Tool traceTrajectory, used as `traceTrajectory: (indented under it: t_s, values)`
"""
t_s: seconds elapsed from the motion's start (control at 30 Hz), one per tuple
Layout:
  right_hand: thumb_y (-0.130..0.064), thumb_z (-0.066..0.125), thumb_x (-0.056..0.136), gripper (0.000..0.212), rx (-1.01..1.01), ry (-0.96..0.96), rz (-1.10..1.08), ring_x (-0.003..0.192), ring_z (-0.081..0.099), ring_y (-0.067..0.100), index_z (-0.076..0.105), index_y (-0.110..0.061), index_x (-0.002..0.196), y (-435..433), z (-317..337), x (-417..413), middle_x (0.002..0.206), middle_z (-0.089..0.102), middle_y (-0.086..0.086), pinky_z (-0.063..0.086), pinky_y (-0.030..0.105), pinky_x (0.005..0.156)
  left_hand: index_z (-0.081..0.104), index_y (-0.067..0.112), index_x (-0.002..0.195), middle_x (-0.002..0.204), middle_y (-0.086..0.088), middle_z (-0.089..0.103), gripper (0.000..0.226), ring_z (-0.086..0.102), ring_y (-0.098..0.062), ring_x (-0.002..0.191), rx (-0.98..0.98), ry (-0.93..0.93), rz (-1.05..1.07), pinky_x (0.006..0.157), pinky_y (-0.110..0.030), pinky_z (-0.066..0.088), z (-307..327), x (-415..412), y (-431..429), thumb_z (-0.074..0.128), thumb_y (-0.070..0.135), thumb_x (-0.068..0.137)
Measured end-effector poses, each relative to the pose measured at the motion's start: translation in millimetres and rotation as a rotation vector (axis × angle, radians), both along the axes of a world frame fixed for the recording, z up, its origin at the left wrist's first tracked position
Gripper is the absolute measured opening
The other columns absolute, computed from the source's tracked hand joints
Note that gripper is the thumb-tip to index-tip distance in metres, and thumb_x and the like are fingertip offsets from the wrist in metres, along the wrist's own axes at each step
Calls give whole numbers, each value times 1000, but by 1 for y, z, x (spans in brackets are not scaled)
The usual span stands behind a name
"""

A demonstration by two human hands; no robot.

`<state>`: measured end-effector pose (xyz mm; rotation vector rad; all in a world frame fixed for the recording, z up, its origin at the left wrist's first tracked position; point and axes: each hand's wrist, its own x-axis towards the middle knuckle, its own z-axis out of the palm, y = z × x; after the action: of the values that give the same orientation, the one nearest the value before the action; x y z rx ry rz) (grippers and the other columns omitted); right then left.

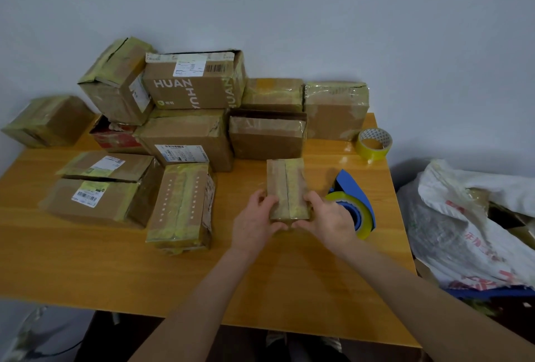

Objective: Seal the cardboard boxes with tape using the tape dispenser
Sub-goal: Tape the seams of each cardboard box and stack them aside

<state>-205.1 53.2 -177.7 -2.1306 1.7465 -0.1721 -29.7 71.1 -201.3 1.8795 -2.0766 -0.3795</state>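
Head view: both hands, left hand (256, 218) and right hand (328, 217), grip a small box (286, 188) at mid-table (86, 260), its top seam seemingly untaped. The dispenser (354, 202) lies unheld just right of it. Most stacked boxes (188, 118) behind look taped already; some flaps still gape.

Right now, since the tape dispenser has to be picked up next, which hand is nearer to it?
Right. The right hand grips the small box's right side, directly beside the tape dispenser and overlapping it in view. The left hand is across the box, farther away.
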Motion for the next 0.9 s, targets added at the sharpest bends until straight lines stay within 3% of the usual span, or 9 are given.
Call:
traceTrajectory:
  t_s: [0.1,0.23,0.43,0.57,0.63,0.73,0.8,0.9]
  values:
    - [-50,65,85,59,6,-22,29,90,66,23,43,-18,129,0,-6,-3,105,68,5,48,30,68,54,14,122,136,-7,53,54,59,-22,115,26,123,-49,91,-31,53,-9,1,1,76,33,76]
    - [-41,68,86,58,43,-65,81,92,65,22,41,-18,132,-2,-2,-8,106,68,6,42,25,65,47,17,132,147,-6,43,60,52,-21,126,82,214,-70,101,-31,47,-13,10,3,74,23,79]
    - [-51,67,83,60,10,-34,61,84,65,19,43,-18,127,-4,7,-3,99,67,3,37,24,59,36,20,145,144,-1,43,79,46,-17,127,126,258,35,104,-34,44,-1,-2,-2,73,42,78]
    - [-47,62,88,53,22,-66,66,78,60,16,43,-18,129,-1,1,-3,97,67,3,36,21,60,37,23,146,153,-9,35,72,39,-23,138,142,323,25,109,-43,39,-10,2,0,71,26,84]
    - [-45,64,89,54,71,-112,37,77,59,15,43,-20,132,2,0,-4,99,67,4,40,23,61,35,31,145,154,-6,33,70,33,-21,141,235,395,20,110,-43,39,-9,10,0,70,20,86]
    - [-39,68,87,57,122,-161,-42,90,66,21,41,-22,135,3,1,0,109,68,5,52,28,69,37,37,143,152,1,32,62,33,-16,137,406,536,76,111,-37,35,8,15,-6,65,30,89]
    - [-34,67,88,54,157,-224,-43,94,68,21,42,-21,134,8,1,10,115,67,4,56,30,74,40,29,143,150,-3,33,60,36,-19,134,384,446,152,108,-37,37,20,11,-14,63,41,89]
    - [-28,64,88,52,232,-368,10,96,67,21,40,-25,135,25,-5,26,118,67,4,57,38,79,30,25,148,158,-7,19,75,25,-26,142,347,56,154,114,-48,29,33,0,-23,55,59,86]
